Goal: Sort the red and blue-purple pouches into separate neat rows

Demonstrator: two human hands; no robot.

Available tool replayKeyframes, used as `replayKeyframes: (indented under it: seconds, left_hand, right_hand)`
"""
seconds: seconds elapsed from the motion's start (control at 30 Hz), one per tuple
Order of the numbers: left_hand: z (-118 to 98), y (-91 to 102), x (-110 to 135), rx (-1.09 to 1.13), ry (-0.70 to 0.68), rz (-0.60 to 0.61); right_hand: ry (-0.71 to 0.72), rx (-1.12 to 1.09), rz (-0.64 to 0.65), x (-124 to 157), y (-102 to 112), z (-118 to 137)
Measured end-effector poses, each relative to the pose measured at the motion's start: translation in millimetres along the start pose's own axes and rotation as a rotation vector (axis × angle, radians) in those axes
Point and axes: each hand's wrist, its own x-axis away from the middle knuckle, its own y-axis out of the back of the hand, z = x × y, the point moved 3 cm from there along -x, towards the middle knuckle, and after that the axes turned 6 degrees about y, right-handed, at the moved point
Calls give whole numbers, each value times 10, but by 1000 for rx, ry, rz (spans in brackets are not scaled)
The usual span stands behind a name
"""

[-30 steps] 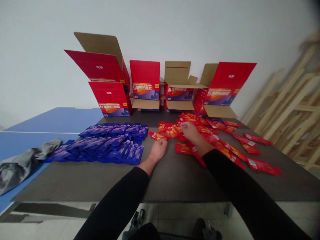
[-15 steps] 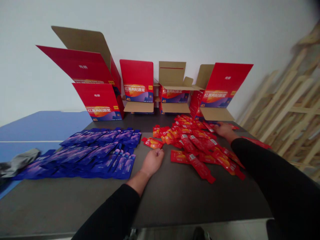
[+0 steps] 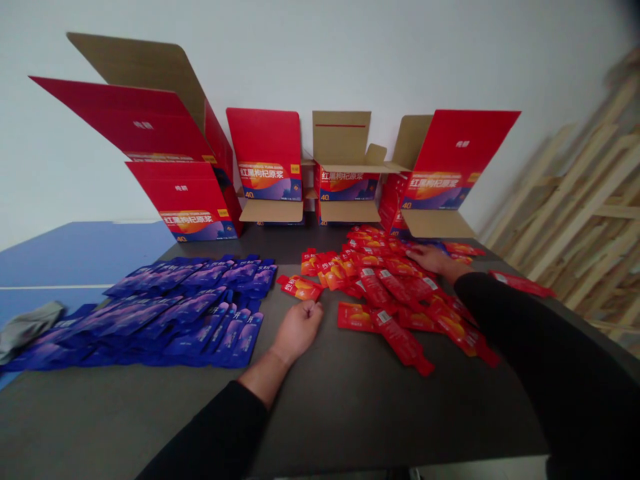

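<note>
Head view: your left hand (image 3: 297,328) curled into fist on surface (image 3: 340,407), just beside red sachet (image 3: 299,289); your right hand (image 3: 429,257) at far side of red pile (image 3: 400,287), can't tell if gripping. Blue sachets (image 3: 190,313) lie left, red boxes (image 3: 267,141) behind.

Left fingers (image 3: 313,313) curled into a fist, right arm (image 3: 523,343) stretched farther forward

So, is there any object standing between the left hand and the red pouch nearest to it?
Nothing visible: the left hand is just in front of that red pouch; whether they touch is unclear. The blue pouches lie to the left, outside the path.
</note>
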Motion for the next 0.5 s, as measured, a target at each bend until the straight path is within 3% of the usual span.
replayKeyframes:
  seconds: [0.27, 0.4, 0.5]
  left_hand:
    - [12, -12, -19, -27, -14, -2]
    - [-1, -3, -20, -20, -19, -9]
    - [-15, 5, -15, -15, -19, -9]
  right_hand:
    - [174, -113, 36, 526, 23, 103]
    - [275, -166, 67, 626, 101, 97]
    - [156, -176, 51, 532, 223, 81]
